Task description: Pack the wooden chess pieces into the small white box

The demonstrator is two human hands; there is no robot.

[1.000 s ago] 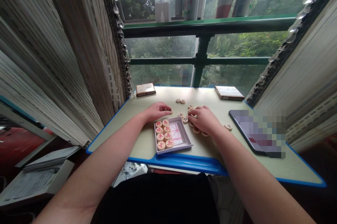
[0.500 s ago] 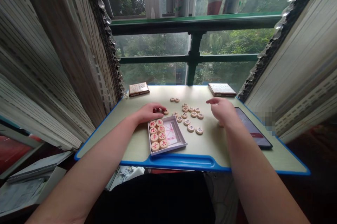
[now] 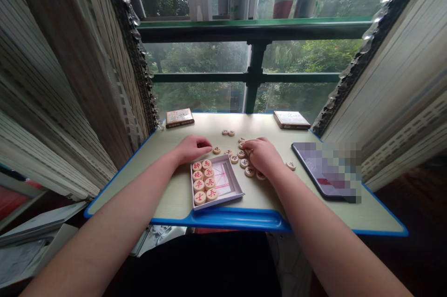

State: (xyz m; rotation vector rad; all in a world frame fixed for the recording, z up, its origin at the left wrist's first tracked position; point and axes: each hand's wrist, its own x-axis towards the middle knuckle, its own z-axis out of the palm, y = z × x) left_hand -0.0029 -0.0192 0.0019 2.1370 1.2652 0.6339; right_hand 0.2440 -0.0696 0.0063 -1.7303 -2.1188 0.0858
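My left hand (image 3: 194,148) rests on the table with its fingers loosely bent, a gap between thumb and forefinger. Just right of its fingertips lies a round wooden xiangqi piece (image 3: 216,150). My right hand (image 3: 260,152) reaches over the scattered pieces, its fingers drawn together at a xiangqi piece (image 3: 241,145); it hides some pieces beneath. In front of my hands stands a shallow open box (image 3: 237,181), with two columns of red-marked pieces (image 3: 204,180) along its left side and a lined sheet in its right part. Dark-marked pieces (image 3: 249,171) lie beside the box.
A tablet (image 3: 319,173) lies at the right, a lone piece (image 3: 291,165) by its left edge. Two flat boxes, left (image 3: 179,118) and right (image 3: 291,120), sit at the table's far corners. Two pieces (image 3: 228,132) lie farther back. A blue rim (image 3: 240,220) edges the table.
My right hand has moved left from beside the tablet to the scattered pieces, uncovering the lone piece. My left fingers have drawn back slightly from the piece near them. The view has shifted slightly.
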